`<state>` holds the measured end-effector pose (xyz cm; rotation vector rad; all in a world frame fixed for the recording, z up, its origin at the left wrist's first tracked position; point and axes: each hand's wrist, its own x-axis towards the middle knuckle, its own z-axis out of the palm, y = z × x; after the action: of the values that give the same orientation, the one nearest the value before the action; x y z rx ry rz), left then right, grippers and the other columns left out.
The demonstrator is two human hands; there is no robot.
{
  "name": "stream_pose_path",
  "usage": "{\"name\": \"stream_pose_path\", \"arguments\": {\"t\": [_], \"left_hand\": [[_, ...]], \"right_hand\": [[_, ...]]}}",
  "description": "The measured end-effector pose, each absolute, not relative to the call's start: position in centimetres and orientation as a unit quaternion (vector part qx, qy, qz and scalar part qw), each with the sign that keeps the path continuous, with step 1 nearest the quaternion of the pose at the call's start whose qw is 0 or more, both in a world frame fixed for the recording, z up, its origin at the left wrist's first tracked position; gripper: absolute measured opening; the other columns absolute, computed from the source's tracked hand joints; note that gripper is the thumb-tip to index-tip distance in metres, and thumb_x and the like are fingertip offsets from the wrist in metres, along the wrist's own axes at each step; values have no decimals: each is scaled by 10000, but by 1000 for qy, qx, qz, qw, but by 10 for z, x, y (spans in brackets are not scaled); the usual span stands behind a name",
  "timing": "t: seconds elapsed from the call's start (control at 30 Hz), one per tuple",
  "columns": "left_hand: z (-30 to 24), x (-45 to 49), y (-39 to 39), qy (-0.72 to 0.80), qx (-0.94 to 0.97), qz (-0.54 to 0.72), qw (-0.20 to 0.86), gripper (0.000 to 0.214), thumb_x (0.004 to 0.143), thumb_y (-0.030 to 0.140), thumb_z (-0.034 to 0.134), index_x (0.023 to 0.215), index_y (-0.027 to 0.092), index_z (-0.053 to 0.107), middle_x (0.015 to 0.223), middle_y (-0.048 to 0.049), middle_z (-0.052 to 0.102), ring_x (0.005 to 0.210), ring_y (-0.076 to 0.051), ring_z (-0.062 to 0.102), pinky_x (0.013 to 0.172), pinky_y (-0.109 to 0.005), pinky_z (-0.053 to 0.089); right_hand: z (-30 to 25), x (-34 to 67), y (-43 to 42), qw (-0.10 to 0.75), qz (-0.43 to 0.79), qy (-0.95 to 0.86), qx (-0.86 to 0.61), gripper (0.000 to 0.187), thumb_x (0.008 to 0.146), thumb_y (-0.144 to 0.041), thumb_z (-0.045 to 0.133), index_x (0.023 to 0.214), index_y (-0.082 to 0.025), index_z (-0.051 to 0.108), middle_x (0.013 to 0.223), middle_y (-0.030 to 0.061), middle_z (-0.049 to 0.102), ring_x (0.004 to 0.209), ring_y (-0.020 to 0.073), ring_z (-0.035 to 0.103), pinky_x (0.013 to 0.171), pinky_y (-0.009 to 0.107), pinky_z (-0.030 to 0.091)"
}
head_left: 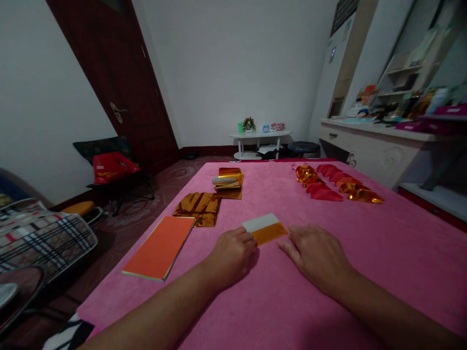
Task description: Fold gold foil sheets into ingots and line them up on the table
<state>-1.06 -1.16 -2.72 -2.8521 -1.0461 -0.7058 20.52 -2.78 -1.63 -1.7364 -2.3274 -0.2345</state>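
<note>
the left grip [232,255] pinches the left end of the gold-and-white paper [270,234] on the pink-covered desk [270,306]. the right grip [320,257], fingers parted, sits at its other end; contact cannot be told. a folding step seems in hand; the next move likely calls for even edges and light pressing. left of the left grip lies an orange pad [160,248]; beyond the right grip, red-and-gold pieces [323,191].

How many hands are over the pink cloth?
2: the left hand at the left end of the white-and-gold paper, the right hand by its right end. None seem hidden.
</note>
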Motion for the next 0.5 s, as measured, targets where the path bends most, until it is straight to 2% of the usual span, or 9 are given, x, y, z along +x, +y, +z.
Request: {"name": "stream_pose_path", "arguments": {"t": [0.03, 0.1, 0.2, 0.27, 0.37, 0.43, 0.5], "left_hand": [[-27, -10, -12, -339, -913, -229, 19, 198, 840, 160, 450, 715, 150, 604, 724, -59, 633, 708, -156, 548, 660, -261, 430], [-26, -10, -11, -347, -905, -243, 22, 187, 821, 174, 468, 680, 158, 589, 686, -47, 617, 662, -149, 533, 617, -252, 401], [-25, -11, -8, -374, -885, -277, -14, 143, 739, 121, 496, 630, 159, 581, 660, -41, 606, 642, -142, 535, 581, -237, 369], [-25, -13, -5, -406, -861, -301, -53, 162, 676, 64, 467, 599, 157, 575, 642, -37, 602, 640, -140, 543, 577, -229, 362], [-28, -18, 1, -469, -811, -333, -107, 203, 630, 41, 413, 563, 158, 565, 608, -25, 593, 607, -134, 541, 572, -227, 355], [-29, -21, 6, -504, -776, -353, -140, 214, 619, 47, 388, 543, 159, 554, 593, -19, 588, 592, -133, 539, 567, -228, 351], [-31, -24, 11, -525, -743, -378, -170, 221, 624, 52, 369, 538, 159, 543, 582, -14, 582, 594, -134, 542, 576, -228, 356]], "right_hand": [[-13, 208, -22, 128, -69, -780, -609, 387, 893, -405, 411, 825, -162, 705, 849, 132, 706, 811, 269, 649, 763, 400, 463], [-10, 213, -8, 174, -35, -755, -632, 380, 897, -401, 395, 759, -192, 680, 809, 91, 695, 774, 237, 641, 676, 343, 451], [-13, 214, 15, 238, 78, -732, -634, 334, 851, -469, 461, 924, -206, 653, 900, 57, 686, 811, 208, 637, 646, 290, 438], [-17, 210, 27, 252, 140, -718, -633, 450, 785, -509, 542, 1087, -181, 599, 942, 67, 680, 804, 205, 636, 641, 279, 435], [-24, 204, 37, 254, 192, -710, -628, 627, 656, -392, 693, 1204, -134, 529, 854, 59, 685, 743, 197, 628, 609, 264, 416], [-30, 204, 39, 272, 234, -702, -616, 609, 617, -277, 711, 1187, -137, 546, 753, 26, 677, 677, 172, 613, 573, 244, 396], [-36, 206, 39, 298, 282, -693, -593, 505, 613, -229, 697, 1104, -153, 604, 676, -1, 655, 609, 143, 583, 539, 226, 373]]}}
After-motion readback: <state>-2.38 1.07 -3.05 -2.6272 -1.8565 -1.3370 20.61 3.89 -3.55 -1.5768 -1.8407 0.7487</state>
